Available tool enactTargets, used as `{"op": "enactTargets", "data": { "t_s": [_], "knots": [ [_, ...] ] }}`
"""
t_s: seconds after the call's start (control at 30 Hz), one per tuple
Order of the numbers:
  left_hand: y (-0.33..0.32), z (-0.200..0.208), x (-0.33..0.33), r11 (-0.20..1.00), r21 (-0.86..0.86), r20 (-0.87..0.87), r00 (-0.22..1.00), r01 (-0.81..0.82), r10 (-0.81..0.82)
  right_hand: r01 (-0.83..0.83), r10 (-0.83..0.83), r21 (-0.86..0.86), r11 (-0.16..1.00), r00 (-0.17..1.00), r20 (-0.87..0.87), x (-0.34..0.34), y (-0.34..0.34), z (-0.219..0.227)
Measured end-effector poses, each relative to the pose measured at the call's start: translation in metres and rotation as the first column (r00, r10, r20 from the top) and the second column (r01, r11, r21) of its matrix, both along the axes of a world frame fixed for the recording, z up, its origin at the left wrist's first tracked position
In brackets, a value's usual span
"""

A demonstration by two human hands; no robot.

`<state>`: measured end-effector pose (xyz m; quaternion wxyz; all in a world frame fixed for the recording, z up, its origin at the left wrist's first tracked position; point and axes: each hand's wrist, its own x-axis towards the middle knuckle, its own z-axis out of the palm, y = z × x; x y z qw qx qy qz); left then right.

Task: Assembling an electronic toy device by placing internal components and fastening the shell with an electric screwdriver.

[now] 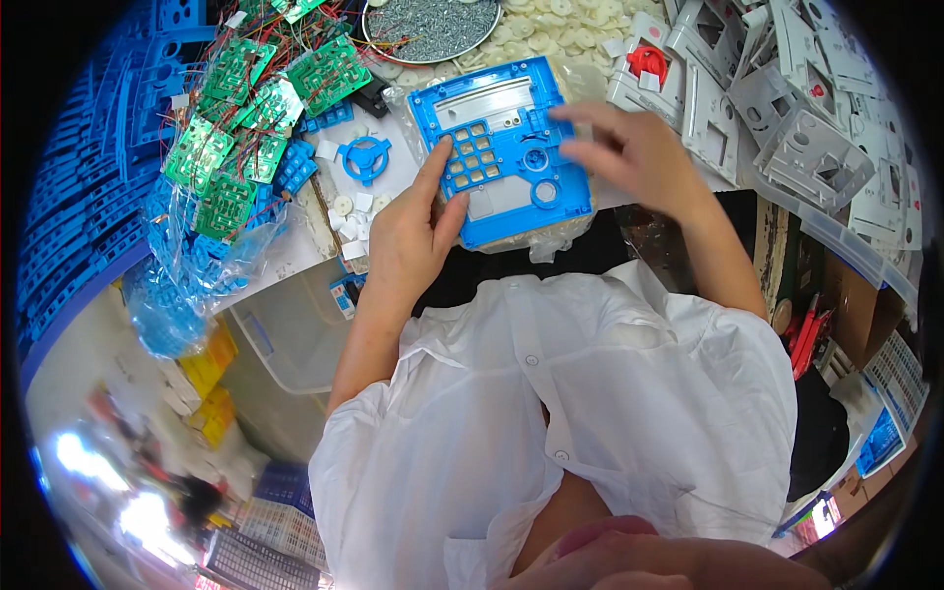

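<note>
A blue plastic casing panel [513, 208] lies in front of me, with a grid of small square holes, a long slot and round openings. My left hand [408, 231] grips its left edge, index finger and thumb resting on the face beside the square holes. Over the panel's right edge is my right hand [629, 147], blurred by motion, its fingers stretched and apart with nothing visible between them. A blue three-spoked ring [364, 160] lies left of the panel. Small white square pieces [354, 224] are scattered near my left wrist.
Green circuit boards [234, 206] with red wires are heaped at the left, by stacked blue panels [88, 197]. A round tray of small metal screws [433, 29] stands at the back, near cream plastic discs [536, 34]. White casings [816, 157] pile up at the right.
</note>
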<state>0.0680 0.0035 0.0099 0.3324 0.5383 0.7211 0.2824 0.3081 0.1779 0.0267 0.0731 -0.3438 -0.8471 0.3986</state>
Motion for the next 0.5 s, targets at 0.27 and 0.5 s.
{"op": "enactTargets", "data": {
  "t_s": [0.27, 0.5],
  "knots": [
    [-0.003, 0.005, 0.0, 0.992, 0.036, 0.018, 0.993, -0.12, 0.12, 0.06, -0.059, 0.569, 0.82, 0.998, -0.019, -0.061, 0.092, -0.017],
    [0.001, 0.012, -0.008, 0.966, 0.189, 0.209, 0.968, -0.178, 0.138, 0.106, -0.044, 0.304, 0.947, 0.978, -0.204, -0.052, 0.067, 0.009]
  ]
}}
